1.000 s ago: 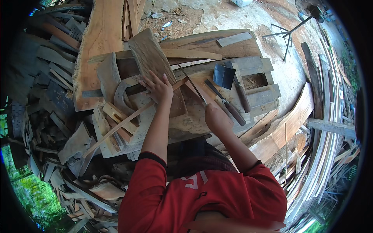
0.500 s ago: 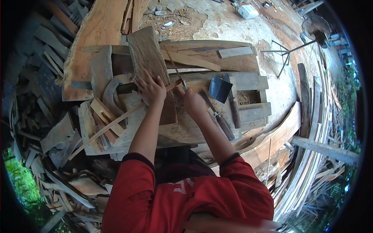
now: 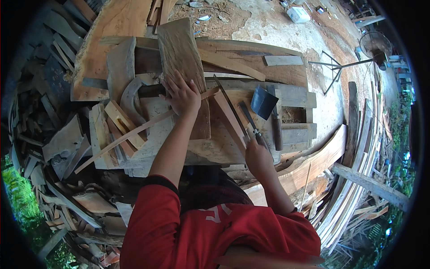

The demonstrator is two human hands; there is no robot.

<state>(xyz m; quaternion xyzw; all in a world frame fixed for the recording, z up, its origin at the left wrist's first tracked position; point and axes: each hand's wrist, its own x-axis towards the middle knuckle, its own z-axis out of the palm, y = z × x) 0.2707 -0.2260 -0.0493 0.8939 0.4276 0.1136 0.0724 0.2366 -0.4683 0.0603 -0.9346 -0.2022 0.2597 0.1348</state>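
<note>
My left hand (image 3: 182,94) lies spread on a thick brown board (image 3: 180,45), fingers apart. Its heel rests over a thin wooden strip (image 3: 130,140) that crosses the board at a slant. In my right hand (image 3: 259,158) is a narrow-bladed handsaw (image 3: 231,106), gripped at its near end. The blade points away from me, and its far part lies close to the strip's right end; whether they touch I cannot tell. Next to my right hand lie a chisel (image 3: 247,114) and a tool with a black square blade (image 3: 264,102) and a wooden handle.
Beneath everything is a low plank bench (image 3: 210,152). Offcuts and a curved wooden piece (image 3: 130,102) lie on its left. Heaped scrap wood (image 3: 67,143) fills the left side; long planks (image 3: 354,179) lie at right. A metal stand (image 3: 333,67) stands far right.
My right hand has drawn the saw back toward me and to the right. My left hand stays on the board and strip. The whole view has shifted slightly.
</note>
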